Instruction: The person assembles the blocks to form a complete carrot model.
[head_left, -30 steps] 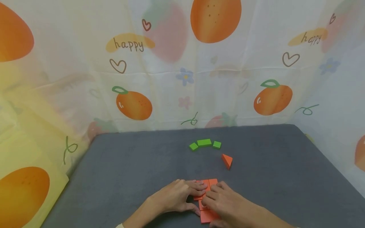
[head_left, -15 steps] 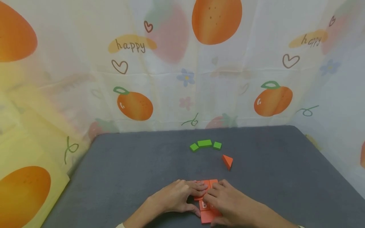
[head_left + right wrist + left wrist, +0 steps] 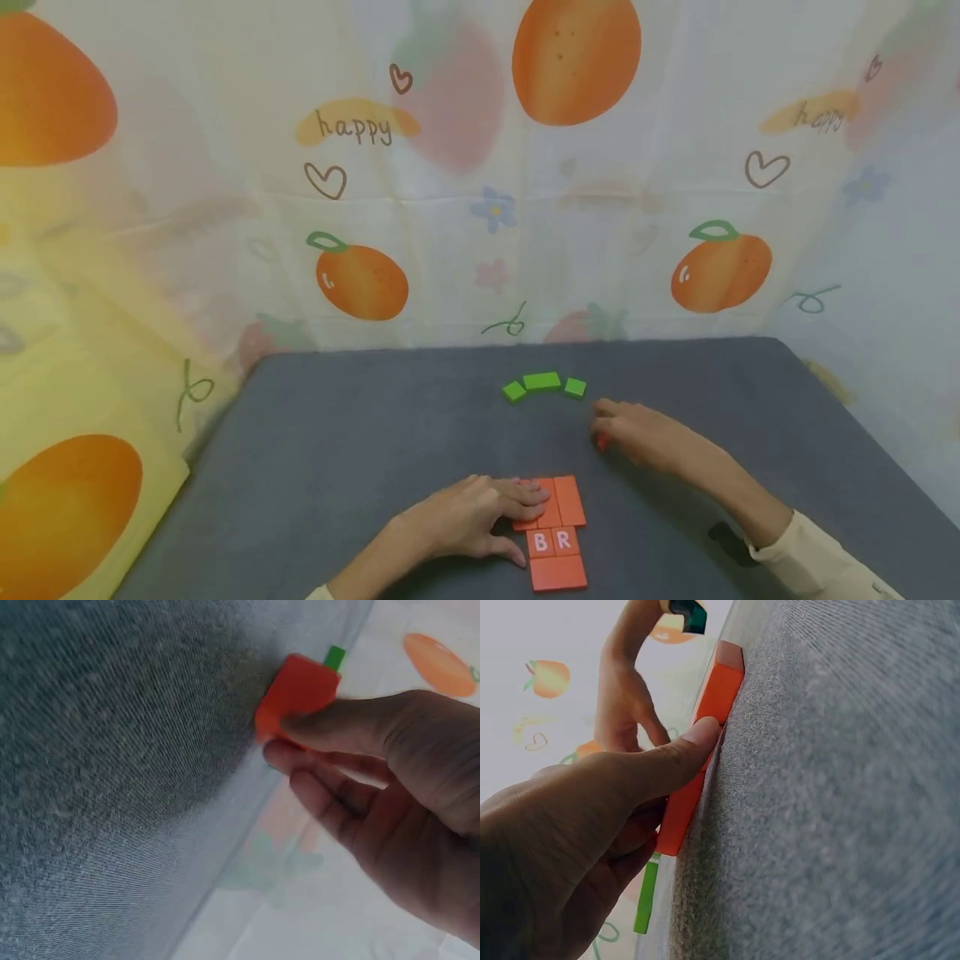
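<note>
Flat orange blocks lie together before me. Upright blocks (image 3: 570,502) form the top row, two small cubes marked B (image 3: 540,542) and R (image 3: 566,542) sit below, and a wide block (image 3: 558,573) is at the bottom. My left hand (image 3: 468,515) rests its fingers on the top row's left part, covering some of it. In the left wrist view its thumb (image 3: 697,739) touches the blocks' near side. Farther off, my right hand (image 3: 648,435) pinches an orange triangular block (image 3: 300,690) between thumb and fingers, low over the grey table.
Three green blocks stand in a shallow arc toward the back: a small left one (image 3: 513,392), a long middle one (image 3: 542,382) and a small right one (image 3: 575,387). A fruit-printed curtain (image 3: 442,250) rises behind the dark grey table (image 3: 360,425).
My right hand has left the orange blocks, moved forward and right, and taken hold of the triangular block. The B and R cubes are uncovered. My left hand stays in place.
</note>
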Action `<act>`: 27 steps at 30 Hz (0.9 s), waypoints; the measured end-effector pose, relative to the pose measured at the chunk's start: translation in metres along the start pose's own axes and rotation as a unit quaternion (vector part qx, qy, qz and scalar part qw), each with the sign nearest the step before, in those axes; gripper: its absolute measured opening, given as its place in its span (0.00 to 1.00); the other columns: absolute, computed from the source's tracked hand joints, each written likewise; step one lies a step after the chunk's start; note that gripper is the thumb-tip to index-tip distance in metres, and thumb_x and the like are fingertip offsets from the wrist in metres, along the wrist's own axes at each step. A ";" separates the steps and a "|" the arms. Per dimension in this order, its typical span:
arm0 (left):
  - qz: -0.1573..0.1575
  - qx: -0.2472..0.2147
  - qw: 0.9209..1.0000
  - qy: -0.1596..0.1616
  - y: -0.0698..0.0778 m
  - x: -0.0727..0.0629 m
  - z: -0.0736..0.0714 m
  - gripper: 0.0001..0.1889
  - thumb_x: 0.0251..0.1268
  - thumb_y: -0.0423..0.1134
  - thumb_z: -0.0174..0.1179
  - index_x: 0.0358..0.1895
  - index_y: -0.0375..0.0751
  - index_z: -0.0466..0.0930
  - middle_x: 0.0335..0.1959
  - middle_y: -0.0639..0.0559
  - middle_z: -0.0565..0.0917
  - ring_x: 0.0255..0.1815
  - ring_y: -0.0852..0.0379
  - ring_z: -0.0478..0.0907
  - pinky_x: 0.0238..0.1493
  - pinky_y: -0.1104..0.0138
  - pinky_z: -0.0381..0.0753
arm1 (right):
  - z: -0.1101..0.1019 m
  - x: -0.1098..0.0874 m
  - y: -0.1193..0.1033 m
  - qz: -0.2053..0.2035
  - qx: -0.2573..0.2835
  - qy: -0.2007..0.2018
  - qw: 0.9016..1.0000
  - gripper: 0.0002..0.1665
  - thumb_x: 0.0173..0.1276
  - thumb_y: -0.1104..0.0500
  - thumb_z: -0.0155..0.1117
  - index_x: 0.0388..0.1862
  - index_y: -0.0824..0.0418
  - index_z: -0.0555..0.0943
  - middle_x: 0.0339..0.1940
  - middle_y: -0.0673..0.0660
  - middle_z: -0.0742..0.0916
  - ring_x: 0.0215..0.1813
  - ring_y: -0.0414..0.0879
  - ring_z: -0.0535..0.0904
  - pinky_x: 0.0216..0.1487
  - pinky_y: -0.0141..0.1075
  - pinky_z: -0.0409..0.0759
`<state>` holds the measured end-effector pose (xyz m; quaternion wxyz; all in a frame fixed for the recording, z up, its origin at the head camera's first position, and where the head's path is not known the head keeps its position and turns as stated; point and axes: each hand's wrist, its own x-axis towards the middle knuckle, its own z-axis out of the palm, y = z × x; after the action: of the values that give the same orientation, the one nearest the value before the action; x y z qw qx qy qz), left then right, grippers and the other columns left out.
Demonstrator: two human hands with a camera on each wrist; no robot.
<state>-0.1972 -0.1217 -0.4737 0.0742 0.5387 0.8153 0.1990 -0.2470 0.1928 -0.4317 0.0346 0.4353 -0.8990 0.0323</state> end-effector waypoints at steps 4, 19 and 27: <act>0.000 -0.003 1.000 0.002 0.001 0.001 0.001 0.33 0.65 0.53 0.72 0.71 0.43 0.78 0.70 0.53 0.81 0.75 0.59 0.75 0.71 0.66 0.78 | 0.002 -0.004 0.002 0.065 0.014 -0.014 0.998 0.17 0.61 0.57 0.81 0.47 0.59 0.86 0.36 0.52 0.86 0.32 0.41 0.80 0.32 0.35 0.79; -0.011 -0.005 1.000 0.001 0.000 0.003 0.003 0.33 0.66 0.53 0.71 0.72 0.44 0.78 0.71 0.53 0.81 0.76 0.59 0.75 0.72 0.66 0.77 | -0.010 -0.012 -0.020 0.080 0.011 -0.006 0.997 0.14 0.62 0.53 0.80 0.43 0.57 0.87 0.36 0.49 0.87 0.35 0.39 0.76 0.35 0.39 0.77; -0.014 0.000 1.000 0.004 0.001 0.003 0.003 0.33 0.66 0.54 0.71 0.71 0.44 0.79 0.71 0.53 0.81 0.75 0.59 0.75 0.70 0.67 0.79 | -0.022 -0.033 -0.069 -0.014 0.050 0.002 0.999 0.11 0.70 0.46 0.74 0.45 0.47 0.85 0.36 0.38 0.81 0.37 0.30 0.68 0.37 0.30 0.67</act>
<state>-0.1972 -0.1177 -0.4755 0.0744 0.5261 0.8231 0.2002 -0.1718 0.1776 -0.4108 0.0154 0.4490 -0.8900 0.0774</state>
